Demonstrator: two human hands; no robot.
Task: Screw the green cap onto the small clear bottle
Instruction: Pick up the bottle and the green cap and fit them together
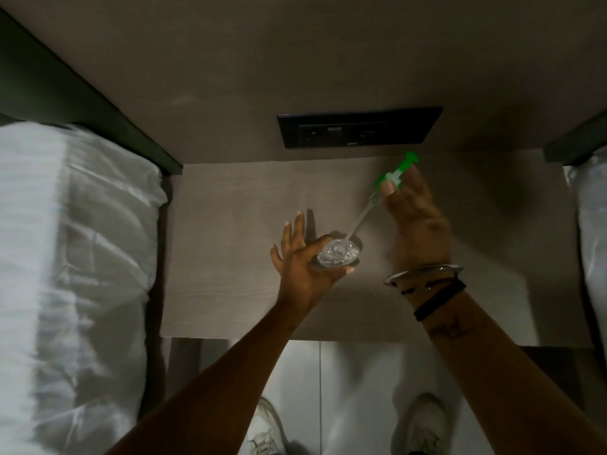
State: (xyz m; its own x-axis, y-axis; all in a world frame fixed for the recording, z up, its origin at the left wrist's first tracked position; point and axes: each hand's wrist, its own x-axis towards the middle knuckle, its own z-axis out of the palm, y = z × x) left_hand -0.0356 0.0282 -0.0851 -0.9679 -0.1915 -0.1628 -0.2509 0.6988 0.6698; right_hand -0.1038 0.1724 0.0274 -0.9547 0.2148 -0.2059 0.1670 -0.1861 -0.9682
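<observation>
The small clear bottle [337, 254] stands on the grey wooden table [230, 257], seen from above. My left hand [303, 261] grips its side between thumb and forefinger, the other fingers spread out. My right hand [415, 218] holds the green cap [395, 174], a pump top with a long clear tube. The cap is up and to the right of the bottle, tilted. The tube's lower end sits at the bottle's mouth.
A black socket panel [359, 131] sits on the wall behind the table. White bedding [72, 257] lies to the left and more [591, 241] at the right edge. My shoes [423, 425] show below the table's near edge. Bracelets [427, 280] circle my right wrist.
</observation>
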